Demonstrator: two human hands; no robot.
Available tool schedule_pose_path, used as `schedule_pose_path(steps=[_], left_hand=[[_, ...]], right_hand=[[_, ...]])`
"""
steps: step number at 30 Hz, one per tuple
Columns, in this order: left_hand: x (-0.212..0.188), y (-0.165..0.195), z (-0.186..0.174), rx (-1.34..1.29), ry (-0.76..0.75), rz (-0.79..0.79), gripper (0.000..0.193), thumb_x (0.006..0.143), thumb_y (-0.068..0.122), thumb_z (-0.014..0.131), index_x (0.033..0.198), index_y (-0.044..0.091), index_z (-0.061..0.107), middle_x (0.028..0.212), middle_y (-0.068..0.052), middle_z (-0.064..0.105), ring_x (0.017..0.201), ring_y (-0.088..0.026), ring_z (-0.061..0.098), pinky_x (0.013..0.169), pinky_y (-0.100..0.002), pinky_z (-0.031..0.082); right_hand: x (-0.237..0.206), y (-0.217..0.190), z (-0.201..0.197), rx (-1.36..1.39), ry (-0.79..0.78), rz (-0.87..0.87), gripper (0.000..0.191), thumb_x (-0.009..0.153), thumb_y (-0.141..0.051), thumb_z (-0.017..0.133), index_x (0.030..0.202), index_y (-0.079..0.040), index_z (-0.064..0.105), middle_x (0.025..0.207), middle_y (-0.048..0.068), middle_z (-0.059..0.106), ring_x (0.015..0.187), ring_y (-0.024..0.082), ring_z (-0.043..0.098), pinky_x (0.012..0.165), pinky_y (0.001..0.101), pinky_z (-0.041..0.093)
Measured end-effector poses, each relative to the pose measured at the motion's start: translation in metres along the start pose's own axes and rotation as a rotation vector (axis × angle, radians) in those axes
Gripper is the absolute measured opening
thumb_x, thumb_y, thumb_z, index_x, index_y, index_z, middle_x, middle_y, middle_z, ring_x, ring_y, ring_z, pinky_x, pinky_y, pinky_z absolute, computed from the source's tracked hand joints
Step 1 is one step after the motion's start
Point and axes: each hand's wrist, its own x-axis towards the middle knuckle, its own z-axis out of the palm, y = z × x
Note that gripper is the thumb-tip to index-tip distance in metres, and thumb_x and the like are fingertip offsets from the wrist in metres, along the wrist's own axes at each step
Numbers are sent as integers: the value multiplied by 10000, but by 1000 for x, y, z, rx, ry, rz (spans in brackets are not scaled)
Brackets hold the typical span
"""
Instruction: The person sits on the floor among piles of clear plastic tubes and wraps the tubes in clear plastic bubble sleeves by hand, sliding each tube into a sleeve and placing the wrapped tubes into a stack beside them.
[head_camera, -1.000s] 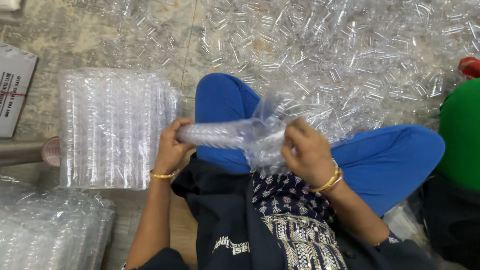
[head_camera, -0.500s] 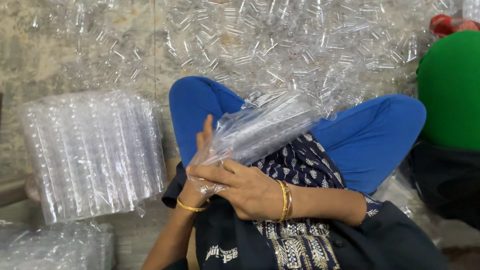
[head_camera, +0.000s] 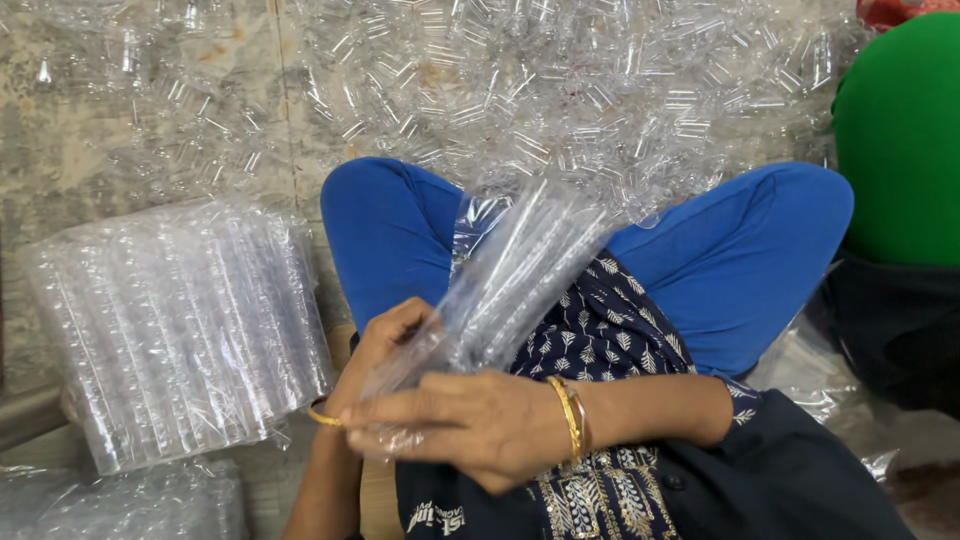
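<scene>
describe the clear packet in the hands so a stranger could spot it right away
Start at the blue legs crossed mid-picture. Between the knees both hands meet, the right hand over the left hand, gripping a long clear packet that slants up to the right. Unlike the loose clear pieces on the floor and the flat stack to the left, it is the only one held.

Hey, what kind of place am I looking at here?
Likely an informal packing workshop on a floor: loose clear plastic tubes heaped ahead, filled packs stacked at the left, and both hands, right hand, gripping another clear bag of tubes.
</scene>
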Motion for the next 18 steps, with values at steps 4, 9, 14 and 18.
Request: schedule_pose_path(steps=[4,9,14,18], left_hand=[[-9,7,-19,94,-167,173,171,878,44,681,1048,59,663,1040,-79,688,986,-205,694,869,-313,546],[-3,24,-67,-334,-439,382,502,898,127,741,1350,8,556,1331,-175,601,1275,-311,588,1109,-443,459],[101,-2,-87,-509,302,-26,572,985,296,649,1458,56,432,1338,-148,577,1207,-283,617,1067,-459,502],[202,-40,-110,-552,407,-304,704,905,409,662,1480,126,369,1423,-198,470,1226,-361,549,1009,-489,519]], right_hand=[[-14,-6,-16,147,-357,-7,541,909,-65,626,1443,-104,552,1713,131,328,1266,317,601,991,392,564],[-33,48,-44,38,-89,-92,397,1107,-358,588,1473,-276,457,1707,33,275,1550,246,389,1253,453,379],[-51,90,-15,-245,-307,285,860,859,-609,691,1525,-127,440,1614,239,252,1477,454,258,1125,742,88],[-95,112,-52,123,-186,290,672,996,-512,639,1539,-150,473,1614,166,469,1482,344,473,1228,530,393]])
